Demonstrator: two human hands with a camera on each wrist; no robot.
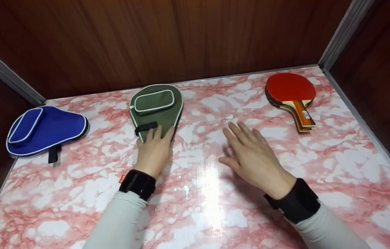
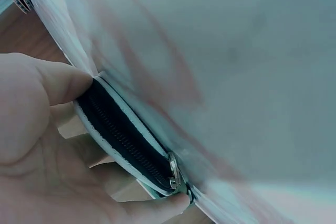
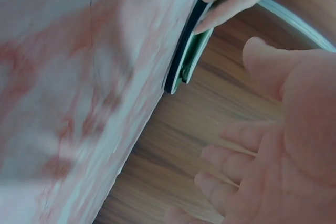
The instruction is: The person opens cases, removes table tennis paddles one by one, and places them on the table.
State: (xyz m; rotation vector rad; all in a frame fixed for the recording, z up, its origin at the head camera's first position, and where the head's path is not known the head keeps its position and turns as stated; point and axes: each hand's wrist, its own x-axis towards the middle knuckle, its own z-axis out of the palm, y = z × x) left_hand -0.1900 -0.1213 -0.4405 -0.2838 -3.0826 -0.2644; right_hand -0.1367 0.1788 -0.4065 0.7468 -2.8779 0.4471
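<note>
A green table tennis bat case [image 1: 163,116] with white piping, a raised pocket and a black strap lies near the back wall. My left hand [image 1: 154,151] grips its narrow near end, fingers over the top. In the left wrist view, the thumb is at one side of the zipped edge [image 2: 123,136] and a finger touches the other side, by the metal zip pull [image 2: 174,170]. My right hand [image 1: 255,159] hovers over the table with its fingers spread and holds nothing. To its right, two table tennis bats [image 1: 290,88] lie stacked, red rubber uppermost.
A blue bat case [image 1: 56,126] with white piping and a black strap lies at the left. The table [image 1: 188,207] has a red and white marbled top. Brown wood-grain panels [image 1: 195,38] stand behind it and at both sides.
</note>
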